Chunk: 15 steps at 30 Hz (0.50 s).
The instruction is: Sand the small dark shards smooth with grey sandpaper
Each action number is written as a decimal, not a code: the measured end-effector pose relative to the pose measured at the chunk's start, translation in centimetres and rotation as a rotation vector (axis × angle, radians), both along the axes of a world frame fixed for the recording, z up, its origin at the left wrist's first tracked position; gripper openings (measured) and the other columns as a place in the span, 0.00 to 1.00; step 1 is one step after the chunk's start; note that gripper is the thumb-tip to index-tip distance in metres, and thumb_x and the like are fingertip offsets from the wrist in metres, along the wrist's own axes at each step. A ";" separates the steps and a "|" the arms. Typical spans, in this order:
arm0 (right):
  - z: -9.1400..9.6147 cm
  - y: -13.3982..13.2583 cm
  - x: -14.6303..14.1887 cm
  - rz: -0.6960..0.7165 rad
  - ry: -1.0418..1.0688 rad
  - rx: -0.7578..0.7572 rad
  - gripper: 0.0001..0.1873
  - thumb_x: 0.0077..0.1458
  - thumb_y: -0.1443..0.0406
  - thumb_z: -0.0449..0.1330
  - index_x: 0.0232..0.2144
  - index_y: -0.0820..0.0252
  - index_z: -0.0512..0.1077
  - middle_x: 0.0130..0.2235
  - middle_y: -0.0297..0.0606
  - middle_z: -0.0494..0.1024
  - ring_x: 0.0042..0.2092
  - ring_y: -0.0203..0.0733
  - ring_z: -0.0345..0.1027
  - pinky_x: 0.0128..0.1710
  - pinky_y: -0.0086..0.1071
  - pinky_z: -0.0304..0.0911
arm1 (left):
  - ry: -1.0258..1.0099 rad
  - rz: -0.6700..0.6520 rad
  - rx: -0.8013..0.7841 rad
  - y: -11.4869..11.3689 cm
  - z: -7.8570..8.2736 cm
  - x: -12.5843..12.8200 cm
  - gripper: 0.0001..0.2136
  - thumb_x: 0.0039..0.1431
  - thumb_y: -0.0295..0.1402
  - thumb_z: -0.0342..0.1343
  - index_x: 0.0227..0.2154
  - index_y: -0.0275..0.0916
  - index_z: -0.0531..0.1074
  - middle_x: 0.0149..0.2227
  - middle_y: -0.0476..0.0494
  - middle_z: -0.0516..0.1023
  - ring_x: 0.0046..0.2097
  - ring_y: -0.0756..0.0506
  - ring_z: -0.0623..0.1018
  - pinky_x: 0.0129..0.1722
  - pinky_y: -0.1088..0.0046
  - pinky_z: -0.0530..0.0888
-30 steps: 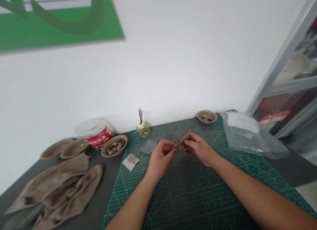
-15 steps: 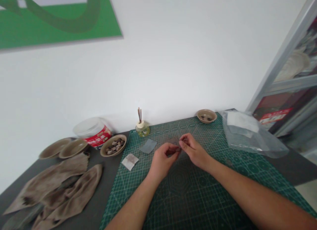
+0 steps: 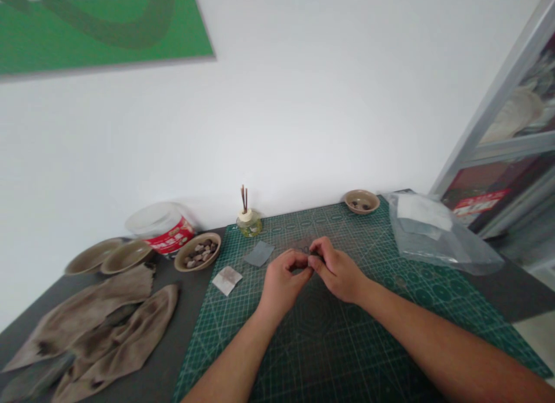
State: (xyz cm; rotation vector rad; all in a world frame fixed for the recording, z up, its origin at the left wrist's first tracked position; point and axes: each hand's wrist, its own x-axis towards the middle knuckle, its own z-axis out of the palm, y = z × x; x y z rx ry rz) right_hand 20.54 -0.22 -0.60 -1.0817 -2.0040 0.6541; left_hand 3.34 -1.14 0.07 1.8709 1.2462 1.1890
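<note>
The left hand (image 3: pixel 282 284) and right hand (image 3: pixel 338 274) were curled nearly shut, fingertips meeting above a green cutting mat (image 3: pixel 333 345), pinching a small dark object (image 3: pixel 307 250), mostly hidden, held between them where both could reach it.

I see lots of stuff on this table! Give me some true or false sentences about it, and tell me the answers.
1. The left hand and right hand are together above a green cutting mat. True.
2. The bowl beside the red-labelled tub holds oranges. False: it holds small stones.
3. Thin sticks stand in a small glass bottle. True.
4. The clear plastic bag lies left of the hands. False: it lies right of them.
5. The grey square sits on the white paper scrap. False: they lie apart.
6. Stained brown cloths lie on the dark table. True.
</note>
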 end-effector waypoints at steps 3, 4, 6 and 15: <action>0.2 0.0 0.1 -0.020 -0.005 0.026 0.07 0.64 0.63 0.50 0.44 0.56 0.58 0.35 0.36 0.72 0.36 0.42 0.70 0.37 0.34 0.61 | -0.034 -0.006 -0.002 -0.1 0.0 0.0 0.02 0.53 0.31 0.61 0.29 0.39 0.76 0.29 0.48 0.77 0.32 0.49 0.76 0.33 0.76 0.72; 0.2 0.0 0.2 -0.027 -0.010 0.037 0.07 0.64 0.63 0.50 0.44 0.56 0.58 0.35 0.36 0.72 0.36 0.42 0.69 0.37 0.34 0.61 | -0.035 -0.005 -0.002 -0.1 -0.1 0.0 0.02 0.53 0.31 0.61 0.29 0.39 0.76 0.29 0.48 0.77 0.32 0.49 0.76 0.33 0.76 0.72; 0.2 0.0 0.3 -0.023 -0.025 0.053 0.08 0.64 0.62 0.50 0.45 0.56 0.58 0.35 0.36 0.72 0.35 0.43 0.69 0.36 0.34 0.61 | -0.026 -0.002 0.000 -0.1 -0.1 0.0 0.02 0.53 0.30 0.61 0.28 0.39 0.76 0.28 0.49 0.77 0.32 0.50 0.75 0.32 0.76 0.71; 0.3 -0.1 0.4 0.009 -0.034 0.072 0.09 0.63 0.62 0.51 0.45 0.56 0.58 0.34 0.35 0.72 0.34 0.42 0.69 0.35 0.34 0.60 | -0.133 -0.019 -0.072 -0.2 -0.2 0.2 0.02 0.52 0.30 0.62 0.28 0.38 0.76 0.29 0.48 0.78 0.33 0.49 0.77 0.34 0.75 0.73</action>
